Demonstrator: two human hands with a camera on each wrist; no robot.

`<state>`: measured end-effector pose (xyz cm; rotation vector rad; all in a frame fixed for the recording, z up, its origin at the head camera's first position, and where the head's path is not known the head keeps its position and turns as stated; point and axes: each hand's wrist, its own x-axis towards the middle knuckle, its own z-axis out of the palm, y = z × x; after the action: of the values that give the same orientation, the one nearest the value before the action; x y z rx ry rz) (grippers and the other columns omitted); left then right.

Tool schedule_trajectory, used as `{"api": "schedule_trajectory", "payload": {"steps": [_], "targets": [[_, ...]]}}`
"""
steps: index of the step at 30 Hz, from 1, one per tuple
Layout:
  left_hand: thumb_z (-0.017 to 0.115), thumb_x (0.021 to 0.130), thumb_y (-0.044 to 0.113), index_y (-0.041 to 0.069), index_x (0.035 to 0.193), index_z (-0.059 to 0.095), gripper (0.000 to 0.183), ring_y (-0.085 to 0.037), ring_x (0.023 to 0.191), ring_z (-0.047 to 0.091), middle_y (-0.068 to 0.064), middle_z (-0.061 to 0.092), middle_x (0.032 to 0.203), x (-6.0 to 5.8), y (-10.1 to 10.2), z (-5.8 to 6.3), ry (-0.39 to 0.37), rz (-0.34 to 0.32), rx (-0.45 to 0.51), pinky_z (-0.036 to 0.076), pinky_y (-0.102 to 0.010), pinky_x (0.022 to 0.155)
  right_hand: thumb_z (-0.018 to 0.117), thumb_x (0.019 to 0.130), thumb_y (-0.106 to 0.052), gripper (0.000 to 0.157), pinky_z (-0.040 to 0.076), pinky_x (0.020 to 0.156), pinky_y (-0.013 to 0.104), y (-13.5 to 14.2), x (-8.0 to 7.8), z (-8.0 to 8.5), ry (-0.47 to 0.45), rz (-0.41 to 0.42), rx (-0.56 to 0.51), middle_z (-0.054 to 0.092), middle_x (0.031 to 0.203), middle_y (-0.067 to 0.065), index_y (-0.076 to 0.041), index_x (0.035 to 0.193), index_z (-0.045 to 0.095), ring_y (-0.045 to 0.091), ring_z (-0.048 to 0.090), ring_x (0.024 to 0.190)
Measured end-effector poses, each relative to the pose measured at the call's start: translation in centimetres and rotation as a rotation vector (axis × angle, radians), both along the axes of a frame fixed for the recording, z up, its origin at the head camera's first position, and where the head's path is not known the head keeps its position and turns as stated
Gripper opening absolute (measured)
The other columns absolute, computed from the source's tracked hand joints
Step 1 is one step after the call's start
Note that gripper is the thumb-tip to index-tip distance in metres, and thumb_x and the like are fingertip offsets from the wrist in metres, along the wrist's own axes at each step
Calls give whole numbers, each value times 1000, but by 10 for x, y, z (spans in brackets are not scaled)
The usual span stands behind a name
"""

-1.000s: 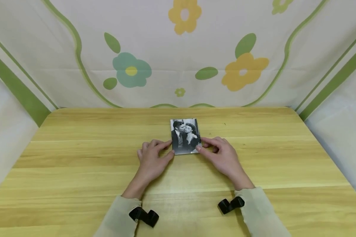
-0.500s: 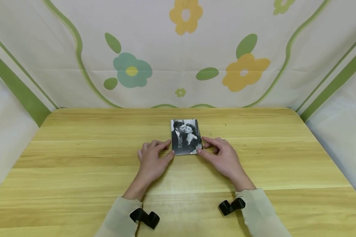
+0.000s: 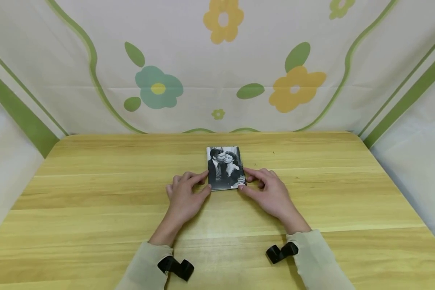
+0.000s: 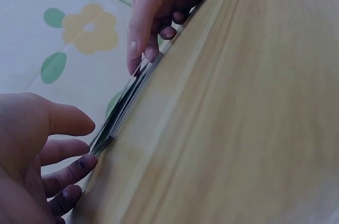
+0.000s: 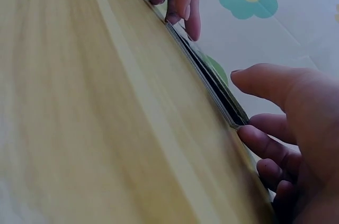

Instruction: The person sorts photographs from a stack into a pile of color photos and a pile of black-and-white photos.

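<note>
Yellowish wood grain covers the one bench (image 3: 94, 209), and just below the centre of the head view lies one photo stack (image 3: 225, 168) between two hands. The left hand (image 3: 186, 197) has thumb and forefinger spread apart, their tips at the stack's left edge and lower-left corner; the right hand (image 3: 270, 193), spread likewise, reaches the right edge and lower-right corner. Low in the frame are two pale sleeves (image 3: 320, 257), each with one black wrist piece (image 3: 175, 268). The one white cloth (image 3: 203, 60) behind shows five printed flowers: one teal flower (image 3: 145, 80) at upper left, two orange flowers (image 3: 286, 98) and two green flowers (image 3: 218, 110), plus four leaves (image 3: 297, 57). The stack's top is a glossy black-and-white rectangle, longer than wide, picturing two people close together, one in a dark jacket and tie. In the left wrist view, both hands meet the ends of the stack, left of centre, its side seen as several thin, dark layers too fine to count; one orange flower shows at upper left. In the right wrist view, the layered edge slants down from the top centre to right of centre, dark with pale lines, one hand at either end, and one teal flower stands at upper right.
</note>
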<state>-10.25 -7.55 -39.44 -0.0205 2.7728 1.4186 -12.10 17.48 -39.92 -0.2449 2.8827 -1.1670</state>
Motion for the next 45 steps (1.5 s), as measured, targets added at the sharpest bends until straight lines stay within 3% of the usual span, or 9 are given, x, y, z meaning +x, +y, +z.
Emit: {"api": "schedule_trajectory", "payload": {"steps": [6, 13, 17, 20, 26, 35, 42, 45], "targets": [[75, 100, 22, 18, 145, 70, 45, -26, 108, 45, -3, 71, 122, 0, -1, 0, 17, 7, 27, 18, -49, 100, 84, 94, -34, 60, 46, 89, 34, -1, 1, 2, -33, -17, -48, 72, 114, -2, -22, 149, 66, 17, 56, 97], [77, 97, 15, 17, 142, 71, 45, -27, 114, 47, -3, 75, 122, 0, -2, 1, 59, 32, 124, 18, -49, 106, 82, 96, -28, 53, 52, 86, 28, -2, 1, 2, -66, -28, -214, 72, 118, 5, -18, 146, 68, 18, 60, 97], [75, 97, 8, 14, 143, 71, 46, -25, 116, 53, -6, 78, 120, -1, -1, 3, 66, 30, 228, 32, -41, 107, 79, 99, -22, 47, 53, 86, 24, -2, 1, 4, -67, -46, -288, 73, 117, 6, -16, 144, 69, 18, 62, 99], [74, 97, 4, 10, 143, 70, 47, -21, 111, 61, -10, 77, 120, -2, 1, 5, 37, 35, 345, 48, -29, 99, 78, 100, -18, 46, 53, 84, 22, -3, 1, 7, -74, -54, -337, 74, 116, 8, -16, 145, 69, 17, 63, 98], [72, 97, -2, 7, 143, 68, 48, -12, 101, 67, -17, 72, 122, -2, 2, 9, -39, 65, 528, 56, -15, 88, 78, 99, -13, 46, 52, 75, 20, -4, 1, 11, -93, -64, -434, 73, 114, 12, -14, 144, 69, 13, 63, 90], [73, 97, -1, 7, 143, 69, 47, -11, 99, 68, -17, 72, 123, -1, 1, 14, -79, 63, 563, 57, -15, 86, 78, 99, -12, 46, 52, 73, 20, -3, 3, 17, -91, -67, -458, 72, 114, 13, -12, 144, 68, 11, 63, 87], [74, 97, 3, 9, 142, 70, 45, -13, 99, 70, -13, 73, 120, 3, 9, 16, -94, 68, 511, 56, -16, 84, 78, 99, -15, 46, 56, 75, 21, 5, 6, 23, -124, -79, -436, 71, 115, 13, -15, 144, 69, 15, 64, 90], [73, 96, 3, 6, 143, 69, 47, -14, 99, 70, -14, 73, 118, 6, 17, 18, -79, 63, 503, 56, -17, 85, 78, 99, -16, 46, 57, 76, 23, 10, 8, 25, -138, -85, -427, 71, 116, 13, -15, 144, 69, 17, 65, 91]]}}
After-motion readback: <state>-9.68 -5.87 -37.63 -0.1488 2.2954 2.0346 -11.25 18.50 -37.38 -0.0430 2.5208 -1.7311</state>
